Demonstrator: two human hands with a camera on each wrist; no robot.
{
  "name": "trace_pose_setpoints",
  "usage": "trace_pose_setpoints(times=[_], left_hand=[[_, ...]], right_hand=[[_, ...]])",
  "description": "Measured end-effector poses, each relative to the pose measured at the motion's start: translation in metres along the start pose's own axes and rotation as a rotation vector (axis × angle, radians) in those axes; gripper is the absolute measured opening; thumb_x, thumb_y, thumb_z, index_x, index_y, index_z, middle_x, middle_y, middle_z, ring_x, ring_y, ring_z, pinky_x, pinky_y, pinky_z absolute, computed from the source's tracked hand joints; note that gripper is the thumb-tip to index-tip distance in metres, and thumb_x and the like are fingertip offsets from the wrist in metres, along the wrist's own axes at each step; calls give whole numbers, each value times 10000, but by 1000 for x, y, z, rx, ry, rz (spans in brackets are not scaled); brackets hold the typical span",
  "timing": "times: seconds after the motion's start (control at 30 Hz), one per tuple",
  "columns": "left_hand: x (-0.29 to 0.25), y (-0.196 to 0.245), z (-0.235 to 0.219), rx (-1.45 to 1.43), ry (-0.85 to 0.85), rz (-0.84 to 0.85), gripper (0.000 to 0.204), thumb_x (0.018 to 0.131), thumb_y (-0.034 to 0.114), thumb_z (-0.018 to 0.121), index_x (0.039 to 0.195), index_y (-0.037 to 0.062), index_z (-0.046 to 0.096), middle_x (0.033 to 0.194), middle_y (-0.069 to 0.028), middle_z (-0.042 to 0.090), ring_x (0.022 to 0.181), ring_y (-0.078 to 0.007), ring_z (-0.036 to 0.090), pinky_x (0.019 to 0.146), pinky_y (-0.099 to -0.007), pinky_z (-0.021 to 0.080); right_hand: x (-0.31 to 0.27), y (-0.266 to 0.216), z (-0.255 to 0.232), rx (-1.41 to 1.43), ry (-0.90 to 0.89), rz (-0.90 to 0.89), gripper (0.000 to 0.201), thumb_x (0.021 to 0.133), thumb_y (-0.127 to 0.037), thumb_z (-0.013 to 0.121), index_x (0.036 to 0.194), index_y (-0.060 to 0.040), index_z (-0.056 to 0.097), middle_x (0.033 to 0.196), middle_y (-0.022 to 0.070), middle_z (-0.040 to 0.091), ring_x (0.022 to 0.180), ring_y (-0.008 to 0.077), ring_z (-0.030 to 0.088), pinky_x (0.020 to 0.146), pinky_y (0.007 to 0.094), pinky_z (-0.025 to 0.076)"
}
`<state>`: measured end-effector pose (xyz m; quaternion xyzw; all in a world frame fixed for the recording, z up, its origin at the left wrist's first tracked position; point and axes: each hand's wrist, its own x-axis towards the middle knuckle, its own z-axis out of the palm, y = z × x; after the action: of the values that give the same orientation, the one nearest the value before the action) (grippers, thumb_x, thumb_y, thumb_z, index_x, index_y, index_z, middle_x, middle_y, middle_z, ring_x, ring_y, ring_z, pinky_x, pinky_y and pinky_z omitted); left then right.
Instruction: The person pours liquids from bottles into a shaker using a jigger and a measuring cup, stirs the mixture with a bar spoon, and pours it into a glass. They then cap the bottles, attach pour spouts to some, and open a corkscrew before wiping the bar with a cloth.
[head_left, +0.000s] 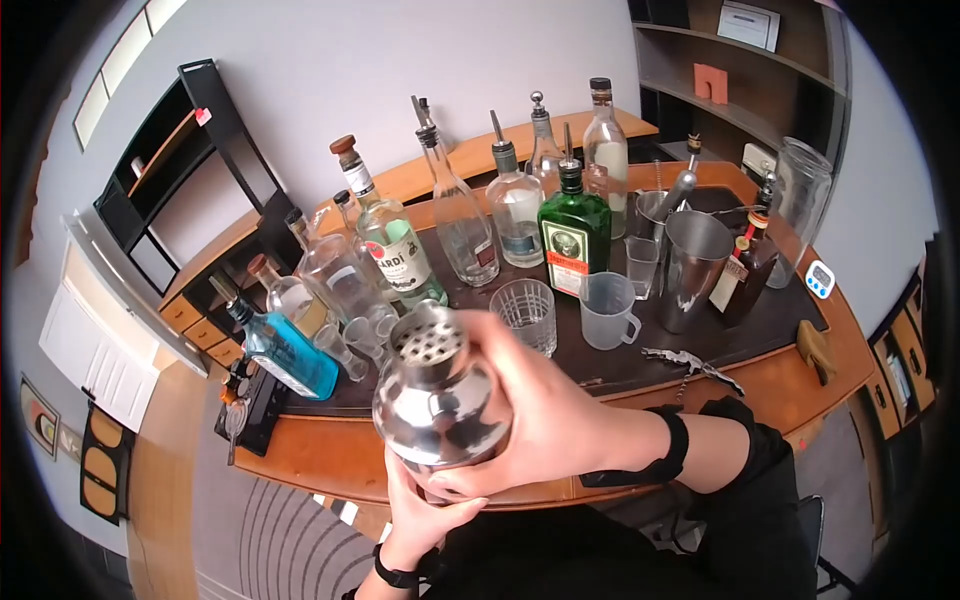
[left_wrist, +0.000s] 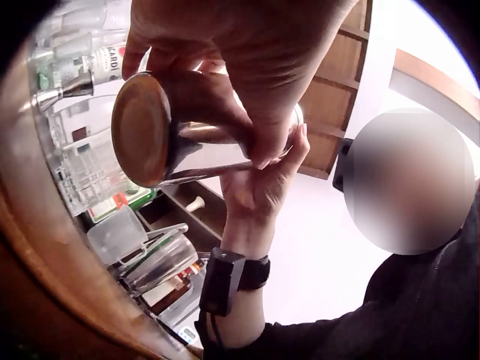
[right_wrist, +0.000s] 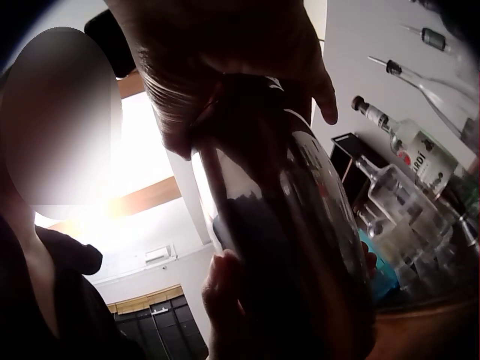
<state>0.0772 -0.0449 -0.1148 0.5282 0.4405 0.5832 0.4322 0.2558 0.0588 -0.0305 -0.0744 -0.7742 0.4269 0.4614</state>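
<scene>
Both hands hold a shiny metal cocktail shaker [head_left: 432,415] in front of the body, over the table's near edge. Its perforated strainer top [head_left: 428,345] is uncovered and faces the head camera. My right hand [head_left: 545,420] wraps the shaker's upper side, fingers reaching around near the neck. Lower down, my left hand [head_left: 422,520] grips the body close to the base. In the left wrist view the round flat base [left_wrist: 140,129] shows, lifted off the table. The shaker's dark, reflective side [right_wrist: 300,225] fills the middle of the right wrist view. What is inside it is hidden.
Beyond the shaker stand a cut glass [head_left: 523,315], a plastic measuring jug [head_left: 608,312], a metal tin [head_left: 692,275] and a green bottle [head_left: 575,225]. Several bottles line the back, with a blue bottle [head_left: 290,355] at left. A corkscrew [head_left: 695,365] lies at right.
</scene>
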Motion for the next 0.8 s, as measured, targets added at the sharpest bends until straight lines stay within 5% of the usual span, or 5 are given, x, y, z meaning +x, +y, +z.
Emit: trace_pose_setpoints(times=[0.2,0.5,0.6,0.73,0.8], left_hand=[[17,34,14,625,-168,491,905,556,405,925,1232,-17,496,1143,-167,607,1131,-339,582,1110,-517,335],[-1,16,28,470,-286,382,985,706,443,838,1438,8,343,1429,-208,437,1371,-371,374,1161,-520,247],[-6,13,14,404,-188,380,947,735,400,821,1451,11,337,1460,-194,407,1401,-364,329,1157,-506,249],[-13,1,4,363,-150,405,816,774,322,789,1421,20,393,1450,-167,434,1391,-355,352,1141,-492,267],[-17,-2,-4,362,-119,412,766,786,315,779,1399,27,423,1435,-162,453,1384,-355,365,1138,-497,268]], right_hand=[[-50,-28,-10,93,297,-28,1115,562,-203,930,1408,-59,219,1333,223,451,1229,272,499,991,407,446],[-98,-75,-32,-222,398,375,1035,550,-306,923,1381,-29,372,1314,268,477,1186,342,548,1007,513,449],[-79,-62,-15,-461,577,-320,338,1008,-315,545,1044,-3,671,949,118,675,852,203,634,795,358,499],[-102,-59,-6,-660,633,-15,1178,623,-627,818,1460,-46,227,1302,205,460,1118,346,579,971,483,496],[-106,-63,-21,-499,759,-21,1161,635,-628,809,1461,-44,239,1302,201,457,1117,339,573,961,481,498]])
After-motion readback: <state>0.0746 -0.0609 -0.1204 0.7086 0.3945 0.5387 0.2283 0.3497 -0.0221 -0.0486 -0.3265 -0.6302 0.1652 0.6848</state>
